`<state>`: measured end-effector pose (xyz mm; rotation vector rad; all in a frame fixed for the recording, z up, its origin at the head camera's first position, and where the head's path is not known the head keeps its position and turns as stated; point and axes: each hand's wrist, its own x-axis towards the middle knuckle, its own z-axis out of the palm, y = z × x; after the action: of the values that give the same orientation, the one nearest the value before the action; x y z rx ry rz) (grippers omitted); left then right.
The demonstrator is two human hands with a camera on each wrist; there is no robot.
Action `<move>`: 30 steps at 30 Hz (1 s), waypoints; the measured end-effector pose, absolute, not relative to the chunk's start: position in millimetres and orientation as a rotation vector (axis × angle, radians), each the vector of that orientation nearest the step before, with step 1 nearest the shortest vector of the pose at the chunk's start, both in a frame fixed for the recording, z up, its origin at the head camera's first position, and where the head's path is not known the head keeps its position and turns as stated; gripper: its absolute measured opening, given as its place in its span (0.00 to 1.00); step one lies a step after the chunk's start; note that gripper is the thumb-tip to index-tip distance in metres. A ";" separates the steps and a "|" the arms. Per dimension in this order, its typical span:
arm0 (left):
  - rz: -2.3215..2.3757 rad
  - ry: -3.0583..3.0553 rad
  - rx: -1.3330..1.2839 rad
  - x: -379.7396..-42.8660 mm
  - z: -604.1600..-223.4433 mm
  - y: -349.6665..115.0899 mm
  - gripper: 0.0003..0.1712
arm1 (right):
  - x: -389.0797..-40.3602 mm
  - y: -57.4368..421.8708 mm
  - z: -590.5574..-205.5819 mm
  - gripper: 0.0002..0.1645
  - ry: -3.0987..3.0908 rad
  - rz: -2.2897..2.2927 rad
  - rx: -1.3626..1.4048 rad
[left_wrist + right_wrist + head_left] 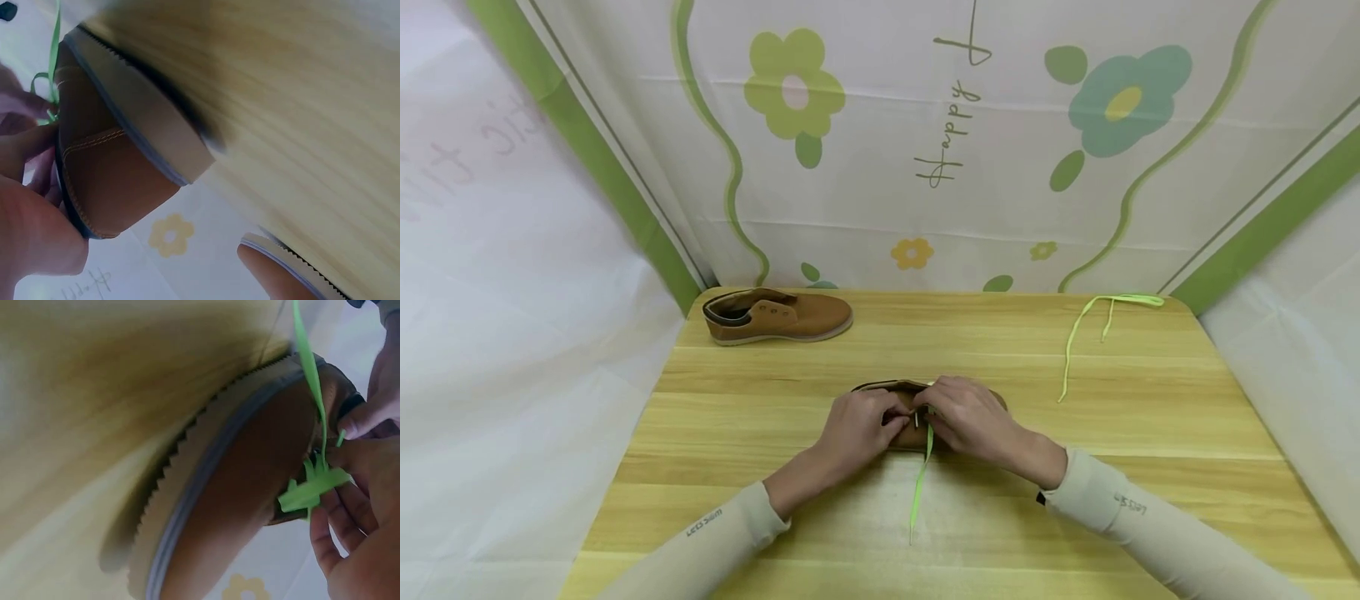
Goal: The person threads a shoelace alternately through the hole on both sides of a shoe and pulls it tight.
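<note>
A brown leather shoe point(904, 442) lies at the middle of the table under both hands, its toe to the right. A neon green shoelace point(920, 487) runs from its eyelets toward the table's near side. On the heel side, my left hand point(861, 425) pinches the lace's short tip point(340, 437) beside the eyelet flap. My right hand point(973, 421) grips the flap with curled fingers, and the laced bands point(312, 487) cross close to its fingertips. The fingers partly cover the eyelets in the head view. The left wrist view shows the shoe's heel point(119, 181) and pale sole.
Another brown shoe point(808, 317), its eyelets bare, stands at the table's back left corner. A second green shoelace point(1086, 308) lies loosely at the back right. Behind the wooden table point(737, 375) hangs a white curtain point(887, 167) printed with flowers; white sheets flank both sides.
</note>
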<state>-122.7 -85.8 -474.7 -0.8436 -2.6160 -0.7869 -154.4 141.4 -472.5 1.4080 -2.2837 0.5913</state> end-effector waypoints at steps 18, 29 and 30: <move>-0.903 -2.859 -0.784 -136.2 -457.5 -87.1 0.04 | -152.4 135.4 -491.6 0.12 -2.169 0.641 1.335; -0.922 -2.880 -0.754 -134.7 -457.3 -85.7 0.04 | -147.0 144.3 -490.2 0.03 -2.139 0.806 1.261; -0.921 -2.878 -0.753 -134.5 -457.4 -85.6 0.04 | -146.8 145.9 -489.7 0.04 -2.132 0.835 1.247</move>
<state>-134.5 -85.6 -457.4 -0.7526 -2.8777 -0.9209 -146.8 145.9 -489.7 1.2470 -2.1324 0.8354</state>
